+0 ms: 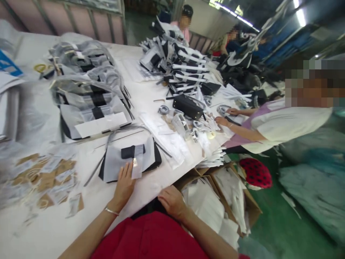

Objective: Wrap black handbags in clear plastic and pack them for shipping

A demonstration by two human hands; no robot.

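Observation:
A black handbag lies flat on the table in front of me, its face covered by a whitish protective sheet. A black strap piece and a strip of clear film are on top. My left hand rests on the near edge of the bag, fingers stretched out, touching the sheet beside the film. At the table's edge is my right hand, apart from the bag. Its fingers are curled, and their inner side is hidden. Thin dark straps extend from the bag's left side.
Tags in clear pouches lie at the left. Wrapped bags stand behind the handbag; more are piled farther back. Cardboard boxes of white sheets stand below the table's right edge. A co-worker handles items at the right.

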